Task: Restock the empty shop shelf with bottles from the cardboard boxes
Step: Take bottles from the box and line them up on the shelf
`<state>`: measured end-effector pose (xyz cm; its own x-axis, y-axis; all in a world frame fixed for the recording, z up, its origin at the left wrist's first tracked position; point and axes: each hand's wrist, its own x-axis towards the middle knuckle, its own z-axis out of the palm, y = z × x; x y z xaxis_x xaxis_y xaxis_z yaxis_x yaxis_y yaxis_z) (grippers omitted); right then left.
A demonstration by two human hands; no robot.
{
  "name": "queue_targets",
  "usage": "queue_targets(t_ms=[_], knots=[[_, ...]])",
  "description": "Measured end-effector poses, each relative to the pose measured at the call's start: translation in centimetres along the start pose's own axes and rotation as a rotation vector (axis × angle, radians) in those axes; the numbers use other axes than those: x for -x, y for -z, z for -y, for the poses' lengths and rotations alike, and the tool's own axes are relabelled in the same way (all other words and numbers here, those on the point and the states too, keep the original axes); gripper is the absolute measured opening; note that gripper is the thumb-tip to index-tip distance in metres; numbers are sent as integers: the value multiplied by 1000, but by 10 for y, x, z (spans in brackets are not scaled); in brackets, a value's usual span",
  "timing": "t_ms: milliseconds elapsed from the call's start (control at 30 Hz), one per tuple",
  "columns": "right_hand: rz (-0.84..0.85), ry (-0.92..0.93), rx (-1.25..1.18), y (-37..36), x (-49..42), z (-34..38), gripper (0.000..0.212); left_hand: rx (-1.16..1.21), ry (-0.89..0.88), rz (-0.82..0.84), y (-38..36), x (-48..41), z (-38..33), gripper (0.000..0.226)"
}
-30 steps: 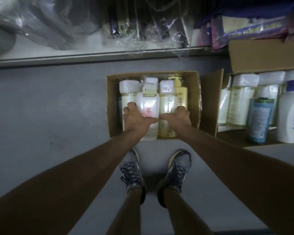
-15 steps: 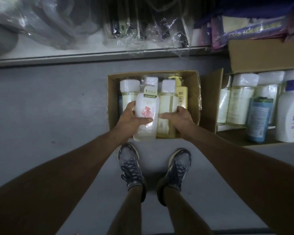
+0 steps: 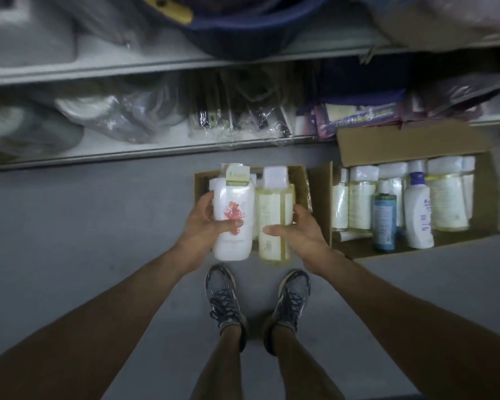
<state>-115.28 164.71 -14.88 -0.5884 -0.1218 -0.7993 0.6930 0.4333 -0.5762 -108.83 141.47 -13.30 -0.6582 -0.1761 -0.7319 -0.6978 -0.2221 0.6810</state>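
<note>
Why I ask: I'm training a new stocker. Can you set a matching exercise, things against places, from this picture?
Things:
1 white bottle with red print
2 pale yellow bottle
3 blue bottle
4 dark blue basin

Places:
A lying in the larger box
B on the upper shelf
C held by the right hand
D held by the left hand

Pairs: 1-D, 2-C, 3-A, 4-B

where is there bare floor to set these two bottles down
The grey floor left of the small cardboard box is bare, up to the lower shelf edge. Crowded: that shelf with wrapped packs, and the small box and large cardboard box with bottles.
</note>
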Motion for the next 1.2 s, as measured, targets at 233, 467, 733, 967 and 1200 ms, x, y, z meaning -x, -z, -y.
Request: queue_targets(t_ms=[233, 467, 733, 967, 1200], knots=[[18, 248, -114, 30, 125, 97, 99, 7, -203, 76, 2, 105, -112, 93], [-1, 414, -148, 60, 256, 192, 102, 48, -318, 1, -6, 229, -218, 104], [-87, 616, -114, 93, 365, 281, 102, 67, -516, -70, -5, 335, -311, 110], [-83, 829, -88, 116, 444, 366, 101, 27, -730, -75, 11, 408, -403, 109], [-30, 1067, -87, 133, 528, 473, 102, -19, -935, -153, 30, 474, -514, 110]])
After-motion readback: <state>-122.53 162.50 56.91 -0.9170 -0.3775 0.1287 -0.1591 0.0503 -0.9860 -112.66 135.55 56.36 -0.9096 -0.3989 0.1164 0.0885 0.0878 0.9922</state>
